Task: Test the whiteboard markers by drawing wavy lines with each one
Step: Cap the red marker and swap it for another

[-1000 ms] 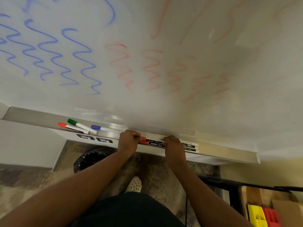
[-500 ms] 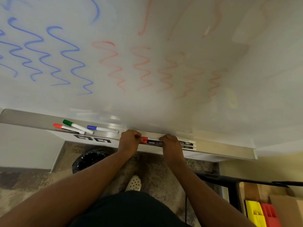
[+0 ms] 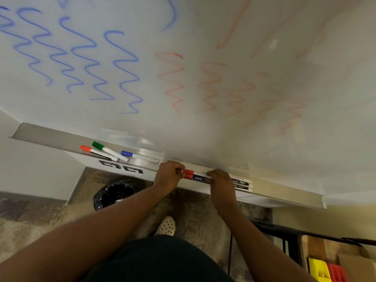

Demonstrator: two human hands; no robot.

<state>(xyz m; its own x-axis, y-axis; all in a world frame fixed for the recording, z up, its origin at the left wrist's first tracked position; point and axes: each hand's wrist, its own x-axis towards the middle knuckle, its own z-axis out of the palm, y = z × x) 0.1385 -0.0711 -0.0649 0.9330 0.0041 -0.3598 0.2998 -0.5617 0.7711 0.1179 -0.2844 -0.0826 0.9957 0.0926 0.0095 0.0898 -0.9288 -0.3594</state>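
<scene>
Blue and faint red wavy lines cover the whiteboard (image 3: 203, 129). On its metal tray (image 3: 50, 137) lie two red Camlin markers (image 3: 198, 177) side by side. My left hand (image 3: 167, 176) curls its fingers round their red cap end. My right hand (image 3: 220, 183) grips their barrels near the middle. Further left on the tray lie a small red-capped marker (image 3: 91, 150), a green-capped marker (image 3: 107, 150) and a blue-capped marker (image 3: 138, 156).
Below the tray are a black-lined bin (image 3: 114, 193), a patterned floor and my white shoe (image 3: 165, 225). A black frame (image 3: 284, 233) and yellow and red bins (image 3: 327, 271) stand at the lower right.
Both hands stay on the red markers. The view has shifted slightly, so the tray and markers sit a little further right in frame.
</scene>
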